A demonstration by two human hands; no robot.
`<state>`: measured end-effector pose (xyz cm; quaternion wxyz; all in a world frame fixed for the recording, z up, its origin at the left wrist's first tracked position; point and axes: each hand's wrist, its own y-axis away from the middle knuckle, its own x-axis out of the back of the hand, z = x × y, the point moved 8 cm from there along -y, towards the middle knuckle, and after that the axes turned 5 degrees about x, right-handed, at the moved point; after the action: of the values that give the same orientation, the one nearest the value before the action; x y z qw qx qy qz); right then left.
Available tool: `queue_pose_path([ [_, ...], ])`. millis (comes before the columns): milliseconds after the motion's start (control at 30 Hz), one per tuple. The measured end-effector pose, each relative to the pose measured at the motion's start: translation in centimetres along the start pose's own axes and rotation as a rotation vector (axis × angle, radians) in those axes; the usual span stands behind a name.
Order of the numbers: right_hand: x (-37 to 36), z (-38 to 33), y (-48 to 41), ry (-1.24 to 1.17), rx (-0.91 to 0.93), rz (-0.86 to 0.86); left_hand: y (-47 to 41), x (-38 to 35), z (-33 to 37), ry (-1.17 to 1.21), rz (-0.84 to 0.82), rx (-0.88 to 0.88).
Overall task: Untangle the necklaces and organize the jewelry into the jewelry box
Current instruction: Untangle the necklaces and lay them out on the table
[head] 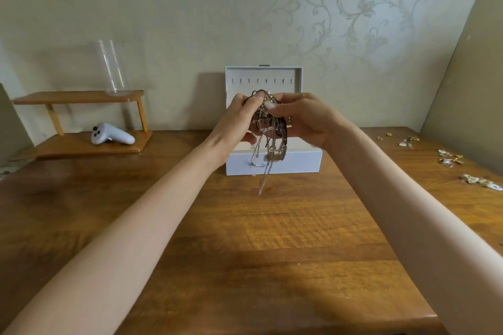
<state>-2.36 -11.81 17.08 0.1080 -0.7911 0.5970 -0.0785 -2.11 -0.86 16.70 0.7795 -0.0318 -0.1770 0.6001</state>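
Observation:
A tangled bunch of necklaces (pixel 268 133), gold, silver and dark chains, hangs in the air in front of the white jewelry box (pixel 288 162). My left hand (pixel 236 119) grips the bunch from the left, thumb on top. My right hand (pixel 304 119) holds it from the right, fingers curled round the chains. Loose ends and a pendant dangle down to just above the table. The box stands open against the wall, its upright lid (pixel 263 76) showing a row of hooks. Both hands hide the box's inside.
Several small jewelry pieces (pixel 449 158) lie scattered along the table's right side. At the back left a wooden two-level shelf (pixel 79 98) carries a clear glass vase (pixel 113 68) and a white controller (pixel 111 134). The wooden table (pixel 245 239) spreads below my arms.

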Motion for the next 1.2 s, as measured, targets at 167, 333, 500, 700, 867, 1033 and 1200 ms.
queue_pose_path([
  [167,0.5,-1.6,0.3,0.094,0.042,0.062,0.1,-1.0,-0.6,0.115,-0.132,0.076],
  [333,1.1,-0.7,0.7,0.181,0.01,0.09,0.7,-1.6,-1.6,0.047,-0.191,0.141],
  [500,1.9,2.4,1.3,0.234,-0.056,0.085,1.2,-1.9,-4.5,-0.057,-0.178,0.169],
  [700,2.4,7.6,2.1,0.216,-0.108,0.125,2.2,-2.7,-9.1,-0.041,-0.152,0.21],
  [867,3.1,11.4,2.8,0.286,-0.188,0.12,2.3,-2.4,-12.7,-0.139,-0.168,0.233],
  [1033,5.0,13.2,4.0,0.266,-0.185,0.125,2.3,-1.8,-14.3,-0.164,-0.196,0.204],
  [1200,5.4,13.4,4.3,0.456,-0.156,0.05,2.7,-2.6,-13.8,-0.307,-0.284,0.135],
])
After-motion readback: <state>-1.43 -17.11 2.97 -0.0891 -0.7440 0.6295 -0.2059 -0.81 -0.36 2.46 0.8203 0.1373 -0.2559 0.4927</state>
